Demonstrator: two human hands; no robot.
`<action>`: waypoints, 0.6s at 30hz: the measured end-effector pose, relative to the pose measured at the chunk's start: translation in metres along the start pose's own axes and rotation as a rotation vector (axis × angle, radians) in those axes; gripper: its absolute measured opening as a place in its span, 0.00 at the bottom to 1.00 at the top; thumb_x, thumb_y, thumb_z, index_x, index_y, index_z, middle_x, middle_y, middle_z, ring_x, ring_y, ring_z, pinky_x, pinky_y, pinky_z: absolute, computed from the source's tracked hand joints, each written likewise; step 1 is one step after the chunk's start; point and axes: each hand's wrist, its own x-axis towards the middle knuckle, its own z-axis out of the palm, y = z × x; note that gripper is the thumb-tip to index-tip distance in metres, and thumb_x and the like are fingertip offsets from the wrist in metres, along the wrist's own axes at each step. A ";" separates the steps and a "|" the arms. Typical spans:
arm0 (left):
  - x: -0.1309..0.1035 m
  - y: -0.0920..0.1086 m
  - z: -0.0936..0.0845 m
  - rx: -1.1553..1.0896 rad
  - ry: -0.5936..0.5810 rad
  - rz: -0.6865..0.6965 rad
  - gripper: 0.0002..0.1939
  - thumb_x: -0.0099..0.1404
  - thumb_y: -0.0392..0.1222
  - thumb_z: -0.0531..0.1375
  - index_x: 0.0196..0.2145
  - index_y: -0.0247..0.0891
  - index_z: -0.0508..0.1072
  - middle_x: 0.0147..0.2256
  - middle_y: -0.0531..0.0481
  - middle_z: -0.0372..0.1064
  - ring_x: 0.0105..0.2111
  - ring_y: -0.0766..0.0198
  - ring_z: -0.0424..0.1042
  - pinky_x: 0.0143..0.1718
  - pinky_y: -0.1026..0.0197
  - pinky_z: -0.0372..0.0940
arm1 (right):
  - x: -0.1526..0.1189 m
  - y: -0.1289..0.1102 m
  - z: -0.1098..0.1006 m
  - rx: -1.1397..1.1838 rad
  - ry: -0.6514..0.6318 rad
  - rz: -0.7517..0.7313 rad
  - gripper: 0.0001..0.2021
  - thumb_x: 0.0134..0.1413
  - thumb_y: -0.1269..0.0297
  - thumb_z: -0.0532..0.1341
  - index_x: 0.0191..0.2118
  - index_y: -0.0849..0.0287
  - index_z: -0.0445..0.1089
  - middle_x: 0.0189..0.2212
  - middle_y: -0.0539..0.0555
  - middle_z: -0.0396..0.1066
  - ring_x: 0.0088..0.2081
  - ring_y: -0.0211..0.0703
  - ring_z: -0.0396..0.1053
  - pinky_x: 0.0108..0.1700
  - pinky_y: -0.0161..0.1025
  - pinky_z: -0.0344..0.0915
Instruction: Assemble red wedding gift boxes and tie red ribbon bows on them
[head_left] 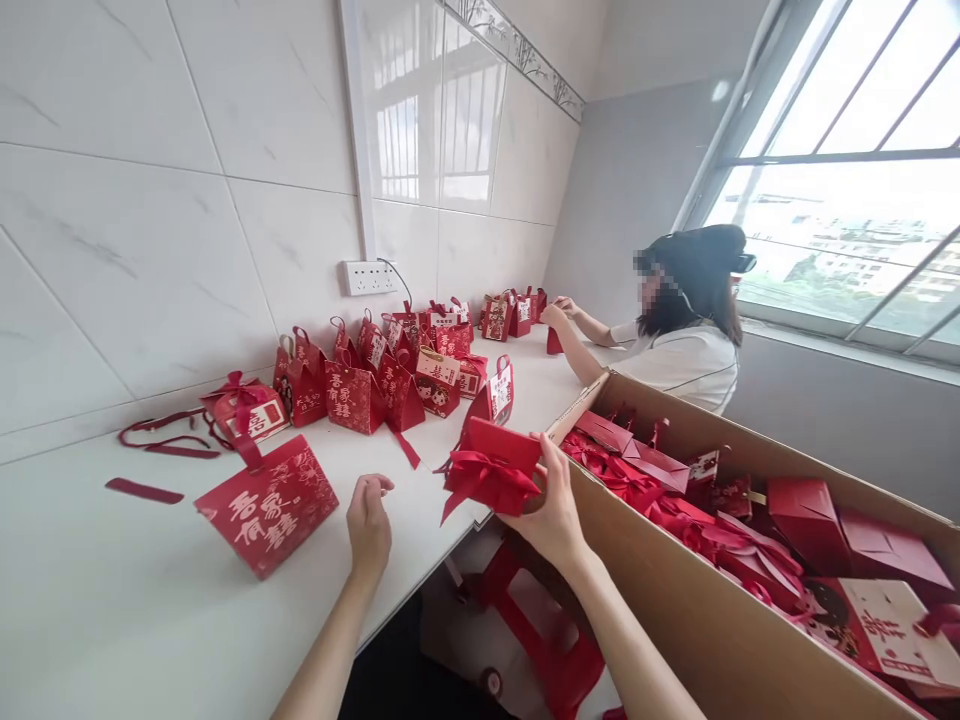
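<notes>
My right hand (551, 510) grips a red gift box (501, 452) with a ribbon bow on its front, held above the table's edge. The thumb lies below the box and the fingers close on its right side. My left hand (370, 525) hovers over the white table with its fingers curled together and nothing visible in them. To its left a larger red gift box (274, 505) with white characters and a ribbon loop stands on the table. Just behind the held box is another gift box (496, 392) with a pale label.
Several finished-looking red gift boxes (352, 398) line the wall side of the table (150, 590). Ribbon strips (144, 490) lie at left. A cardboard carton (675, 590) of red boxes stands at right, a red stool (536, 640) below. A co-worker (686, 350) handles a box at the far end.
</notes>
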 end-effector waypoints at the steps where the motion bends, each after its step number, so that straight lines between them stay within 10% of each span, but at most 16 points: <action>1: -0.002 0.001 0.001 0.016 -0.032 0.001 0.13 0.63 0.45 0.45 0.26 0.40 0.62 0.29 0.50 0.64 0.33 0.60 0.64 0.37 0.59 0.60 | 0.001 -0.001 -0.008 -0.022 0.034 0.003 0.48 0.40 0.66 0.67 0.63 0.44 0.37 0.57 0.59 0.48 0.57 0.55 0.56 0.51 0.51 0.66; 12: -0.011 -0.005 0.007 0.371 -0.398 0.484 0.14 0.65 0.42 0.44 0.24 0.40 0.61 0.24 0.50 0.64 0.28 0.61 0.64 0.34 0.59 0.61 | -0.005 -0.009 -0.072 -0.259 0.093 0.032 0.43 0.47 0.56 0.65 0.63 0.41 0.37 0.58 0.57 0.45 0.58 0.54 0.55 0.51 0.52 0.67; 18: -0.017 -0.001 0.015 0.436 -0.668 0.855 0.09 0.62 0.36 0.49 0.24 0.38 0.63 0.24 0.50 0.65 0.27 0.63 0.63 0.32 0.60 0.59 | -0.018 0.000 -0.150 -0.605 0.217 0.109 0.37 0.44 0.46 0.63 0.59 0.47 0.52 0.53 0.59 0.50 0.56 0.60 0.54 0.51 0.58 0.62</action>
